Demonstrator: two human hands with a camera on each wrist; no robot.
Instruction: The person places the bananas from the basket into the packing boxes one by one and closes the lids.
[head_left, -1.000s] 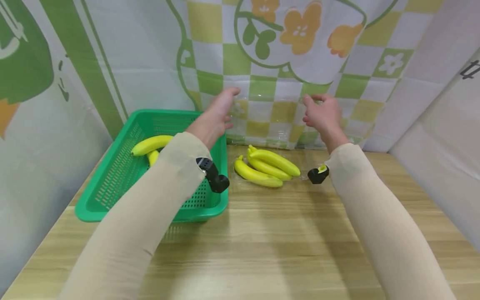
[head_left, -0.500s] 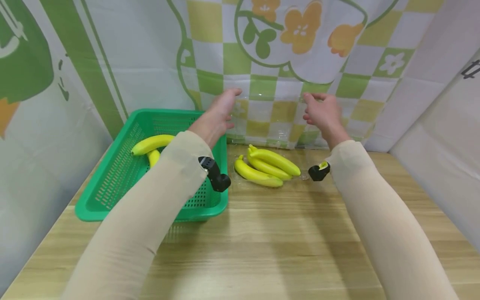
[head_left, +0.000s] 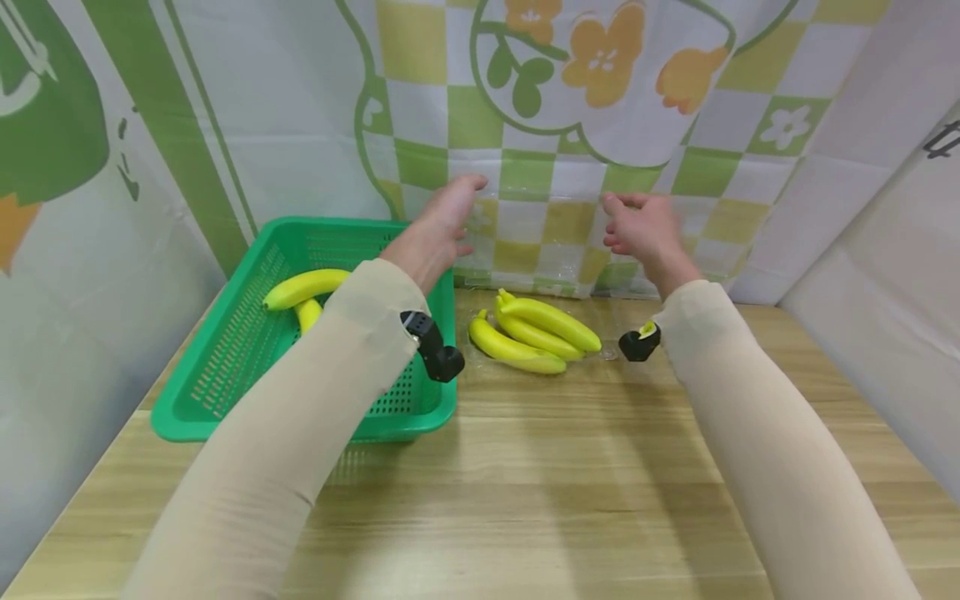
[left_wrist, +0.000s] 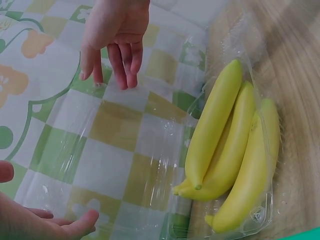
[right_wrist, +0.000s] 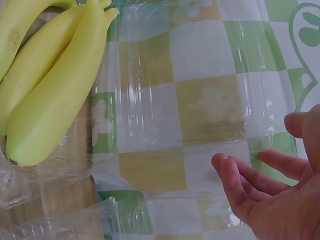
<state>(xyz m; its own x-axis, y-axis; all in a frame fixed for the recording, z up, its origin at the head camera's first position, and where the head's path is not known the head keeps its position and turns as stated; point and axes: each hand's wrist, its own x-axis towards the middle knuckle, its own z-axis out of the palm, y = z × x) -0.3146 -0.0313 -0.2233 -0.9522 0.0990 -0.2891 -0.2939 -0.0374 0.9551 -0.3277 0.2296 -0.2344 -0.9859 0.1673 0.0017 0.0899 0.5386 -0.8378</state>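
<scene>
Left hand (head_left: 442, 221): mine, released, thumb apart from the fingers; at the left edge of the lid, up behind the box.
Right hand (head_left: 645, 225): mine, also released, fingers loosely bent, thumb and index apart in the right wrist view; at the lid's right edge. Can't tell how firmly either of my hands touches the plastic.
Lid (right_wrist: 145, 85): clear plastic, standing up between my hands, in front of the cloth; the checks show through it, with glare streaks.
Box (left_wrist: 257, 215): clear plastic, sitting on the desk just right of the basket, below and nearer me than my hands, lid raised at its far side.
Bananas in box (head_left: 538, 338): three visible, yellow, side by side and partly overlapping, stems toward the basket, tips toward my right.
Wrist cameras (head_left: 441, 357): black, one on each wrist, hanging at the cuffs.
Sleeves (head_left: 322, 392): cream, down to the wrists; the left one crosses over the basket and hides part of it.
Basket (head_left: 405, 427): green plastic, perforated walls, on my left, near the box.
Bananas in basket (head_left: 306, 287): two visible, one partly over the other; my left sleeve cuts off the view.
Desk (head_left: 525, 500): light wood grain, under box and basket.
Cloth (head_left: 525, 175): green, yellow and white checks with orange flowers, upright behind the lid.
</scene>
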